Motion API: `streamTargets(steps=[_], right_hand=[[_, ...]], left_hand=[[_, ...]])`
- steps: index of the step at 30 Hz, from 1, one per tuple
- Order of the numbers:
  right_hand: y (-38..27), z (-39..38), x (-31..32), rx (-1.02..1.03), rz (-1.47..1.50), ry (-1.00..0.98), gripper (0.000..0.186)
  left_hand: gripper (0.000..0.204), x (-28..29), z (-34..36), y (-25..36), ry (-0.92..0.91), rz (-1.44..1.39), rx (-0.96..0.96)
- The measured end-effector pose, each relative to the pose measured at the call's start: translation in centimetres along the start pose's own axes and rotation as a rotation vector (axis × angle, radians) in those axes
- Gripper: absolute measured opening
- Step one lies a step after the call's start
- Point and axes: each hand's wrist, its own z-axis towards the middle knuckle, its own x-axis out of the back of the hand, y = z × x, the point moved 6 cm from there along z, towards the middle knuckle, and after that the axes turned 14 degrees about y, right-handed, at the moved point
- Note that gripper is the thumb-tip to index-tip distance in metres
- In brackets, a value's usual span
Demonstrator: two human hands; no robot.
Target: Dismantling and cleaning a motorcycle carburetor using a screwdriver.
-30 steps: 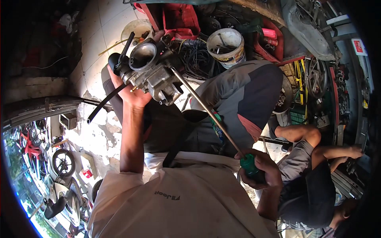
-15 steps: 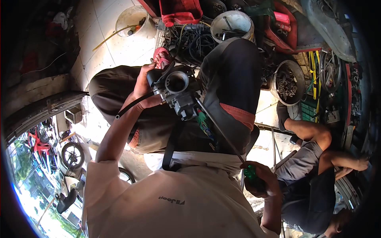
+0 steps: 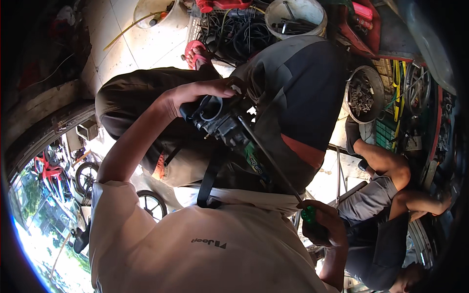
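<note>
Above my lap, a dark metal carburetor [image 3: 227, 128] is tilted, its round bore partly showing. Over its upper side lies my left hand [image 3: 198, 93], closed round the body; some fingers are hidden behind it. Low on the right, my right hand [image 3: 326, 224] is wrapped round the green handle of a long screwdriver [image 3: 272, 161]. The shaft slants up and left, with its tip at the carburetor's right side; whether it sits in a screw I cannot make out. Below the carburetor, a green printed tube-like thing [image 3: 254, 158] shows against my trousers.
Ahead are a white bucket [image 3: 296, 13] with tools, a crate of black cables [image 3: 244, 36] and another bucket [image 3: 156, 12]. A tub of small metal parts [image 3: 364, 94] stands to the right. Another person [image 3: 376, 200] sits at lower right. A wheel [image 3: 152, 205] shows at left.
My left hand has moved from the carburetor's left side over its top, and the carburetor has turned, its bore facing me less. The right hand keeps its hold on the screwdriver.
</note>
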Motion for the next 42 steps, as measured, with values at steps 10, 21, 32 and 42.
streamTargets(steps=[10, 21, 32, 42], right_hand=[[-2.5, -1.5, 1.3, -0.017, -0.204, 0.098, 0.044], [-2.0, -3.8, 2.7, 0.080, -0.272, 0.183, 0.042], [-2.5, -3.9, 2.2, 0.076, -0.289, 0.276, 0.040], [-2.9, -4.3, 2.5, 0.052, -0.283, 0.314, 0.040]], left_hand=[[0.065, -3.4, 1.1, -2.1, -0.142, 0.424, -0.009], [0.038, -3.1, 1.4, -5.8, -0.030, 0.126, 0.355], [0.043, -3.0, 1.9, -6.1, -0.068, 0.077, 0.304], [0.038, -3.5, 1.8, -5.0, -0.065, 0.137, 0.253]])
